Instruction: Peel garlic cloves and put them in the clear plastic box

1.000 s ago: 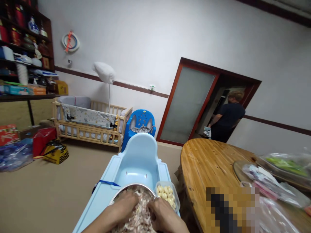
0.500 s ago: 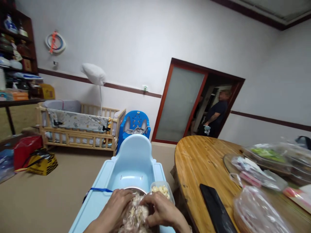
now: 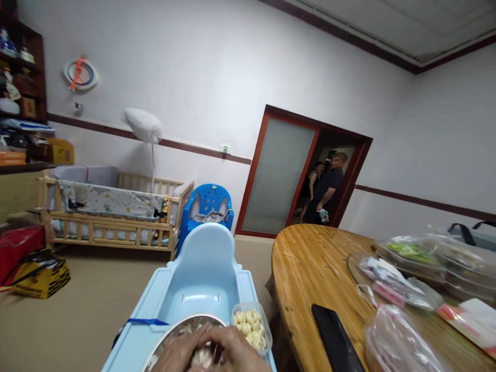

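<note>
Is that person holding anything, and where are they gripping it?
Apparently a whitish, rounded garlic bulb, between the bare left hand and bare right hand, over the round silver metal bowl. They flank its sides; exact contact is hidden.

Lt-blue chair [image 3: 211, 253] bore the bowl [image 3: 182, 322] & a tub [image 3: 267, 333], just beside each other, w/ a blue strap [image 3: 147, 321] across its arm. Wood table [image 3: 302, 274] carried a flat blk slab [image 3: 335, 338], a glass disc [image 3: 353, 266] & a clear bag [image 3: 399, 341] (couldn't tell if partly on the disc). Dk-blue chair [image 3: 186, 219] had a gray cloth [image 3: 211, 216] on its seat. Beige floor [image 3: 116, 305] held a crib [image 3: 112, 235], plus red bag [image 3: 19, 245] & yellow bag [image 3: 42, 276] nr it.
</note>
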The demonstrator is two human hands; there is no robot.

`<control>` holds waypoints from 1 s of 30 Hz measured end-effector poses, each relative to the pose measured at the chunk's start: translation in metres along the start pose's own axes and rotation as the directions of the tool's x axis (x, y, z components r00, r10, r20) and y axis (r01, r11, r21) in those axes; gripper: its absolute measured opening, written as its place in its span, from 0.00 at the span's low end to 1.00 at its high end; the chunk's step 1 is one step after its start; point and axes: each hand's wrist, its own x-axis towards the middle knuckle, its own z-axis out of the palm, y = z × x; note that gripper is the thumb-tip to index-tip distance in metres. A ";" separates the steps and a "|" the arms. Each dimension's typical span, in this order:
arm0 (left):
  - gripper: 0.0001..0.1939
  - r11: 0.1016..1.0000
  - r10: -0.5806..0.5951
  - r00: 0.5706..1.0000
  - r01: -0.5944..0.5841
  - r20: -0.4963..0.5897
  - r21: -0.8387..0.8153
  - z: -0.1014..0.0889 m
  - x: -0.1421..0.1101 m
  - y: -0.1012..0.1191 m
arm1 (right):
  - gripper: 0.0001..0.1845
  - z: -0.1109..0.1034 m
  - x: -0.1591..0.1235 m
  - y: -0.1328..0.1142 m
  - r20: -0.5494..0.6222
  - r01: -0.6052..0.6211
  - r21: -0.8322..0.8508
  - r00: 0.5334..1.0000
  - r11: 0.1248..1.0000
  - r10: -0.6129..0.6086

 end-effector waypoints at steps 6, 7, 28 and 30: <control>0.25 0.993 -0.024 1.000 0.022 -0.014 -0.115 -0.008 0.007 0.017 | 0.26 0.020 0.017 0.030 -0.103 0.031 0.215 0.995 0.976 -0.009; 0.25 0.993 -0.043 0.998 0.036 -0.056 -0.115 -0.009 0.008 0.021 | 0.27 0.021 0.018 0.031 -0.107 0.034 0.229 0.994 0.973 -0.009; 0.15 0.990 -0.126 0.991 0.129 -0.053 0.051 -0.034 0.007 0.047 | 0.19 0.023 0.011 0.040 -0.049 0.011 0.441 0.999 0.897 0.012; 0.17 0.994 -0.098 0.995 0.098 0.016 0.039 -0.036 0.009 0.051 | 0.17 0.020 0.012 0.039 -0.054 0.045 0.383 0.998 0.922 -0.026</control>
